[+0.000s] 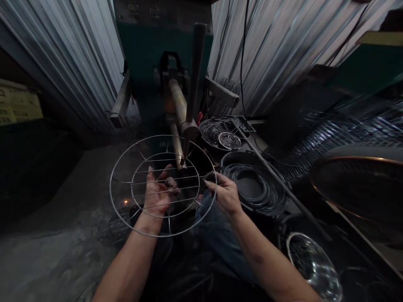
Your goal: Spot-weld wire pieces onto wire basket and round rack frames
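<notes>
A round wire grille (126,151) made of two concentric rings and several straight cross wires lies flat in front of me, under the welding machine's copper electrode arm (176,105). My left hand (159,195) sits beneath the grille's middle, fingers curled up around the cross wires. My right hand (225,193) pinches the grille's outer ring at its right edge, fingers closed on the wire. The electrode tip (181,163) meets the grille near the top of its inner ring.
A dark tub of coiled wire rings (252,184) stands just right of my right hand, with another bin of wire parts (222,134) behind it. A shiny metal bowl (315,264) sits lower right. Corrugated metal sheets (78,58) wall both sides. A long rod (277,176) slants across the tubs.
</notes>
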A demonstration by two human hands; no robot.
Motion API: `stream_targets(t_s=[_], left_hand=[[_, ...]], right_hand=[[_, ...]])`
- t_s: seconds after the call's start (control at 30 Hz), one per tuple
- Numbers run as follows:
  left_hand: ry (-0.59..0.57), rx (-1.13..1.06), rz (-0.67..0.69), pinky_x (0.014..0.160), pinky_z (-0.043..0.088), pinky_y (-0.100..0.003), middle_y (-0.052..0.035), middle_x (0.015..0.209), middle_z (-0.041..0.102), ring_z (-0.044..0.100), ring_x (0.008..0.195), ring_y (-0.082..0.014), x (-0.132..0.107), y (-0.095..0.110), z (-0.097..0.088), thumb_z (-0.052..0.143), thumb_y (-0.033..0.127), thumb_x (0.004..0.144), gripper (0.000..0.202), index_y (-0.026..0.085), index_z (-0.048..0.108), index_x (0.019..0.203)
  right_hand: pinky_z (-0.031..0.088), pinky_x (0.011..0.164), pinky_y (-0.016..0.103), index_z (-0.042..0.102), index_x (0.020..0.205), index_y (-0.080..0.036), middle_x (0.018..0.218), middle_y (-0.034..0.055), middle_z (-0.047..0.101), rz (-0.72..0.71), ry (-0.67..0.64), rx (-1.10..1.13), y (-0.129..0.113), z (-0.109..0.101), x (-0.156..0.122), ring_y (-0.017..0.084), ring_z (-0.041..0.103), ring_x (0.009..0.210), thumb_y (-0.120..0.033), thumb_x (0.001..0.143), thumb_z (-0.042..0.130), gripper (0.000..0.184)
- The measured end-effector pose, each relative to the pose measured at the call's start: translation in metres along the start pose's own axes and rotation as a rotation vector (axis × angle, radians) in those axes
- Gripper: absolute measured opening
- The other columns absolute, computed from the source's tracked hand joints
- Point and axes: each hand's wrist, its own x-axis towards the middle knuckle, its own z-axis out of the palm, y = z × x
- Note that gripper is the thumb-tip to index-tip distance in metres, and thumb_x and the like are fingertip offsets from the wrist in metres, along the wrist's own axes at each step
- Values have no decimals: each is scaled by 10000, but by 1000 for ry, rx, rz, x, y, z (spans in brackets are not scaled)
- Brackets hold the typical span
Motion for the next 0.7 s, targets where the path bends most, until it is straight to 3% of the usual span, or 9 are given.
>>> stream_targets(t_s=[0.1,0.2,0.3,0.43,0.7], left_hand=[[-41,-9,-33,472,404,-284,-37,525,506,432,438,-134,-6,-3,0,363,606,886,588,130,705,934],[45,-11,5,493,411,-276,-45,590,551,477,481,-139,-8,-4,-12,416,477,910,442,136,696,942],[140,-36,57,512,425,-272,-44,652,579,508,521,-138,-12,-3,-28,482,375,888,312,145,683,948],[169,-25,113,535,447,-285,-44,708,606,536,565,-149,-22,-1,-40,518,299,858,248,157,670,992],[84,-2,140,586,492,-310,-36,733,620,564,598,-153,-26,0,-37,562,211,808,253,169,658,1037]], right_hand=[[494,544,261,718,808,-181,719,15,683,51,-64,-71,5,-3,-12,142,593,591,-258,584,801,251],[529,658,309,709,860,-192,804,33,701,19,-83,-53,7,-11,-20,188,637,732,-251,596,795,284],[535,725,321,674,1006,-227,955,35,687,-83,-61,-32,3,-14,-22,185,627,810,-199,583,806,445],[541,693,309,566,1185,-272,1028,27,644,-88,-92,2,-2,-7,-22,152,591,755,-171,580,824,665],[507,744,284,645,1058,-241,942,17,680,-181,47,31,2,3,-14,152,606,802,-239,666,777,414]])
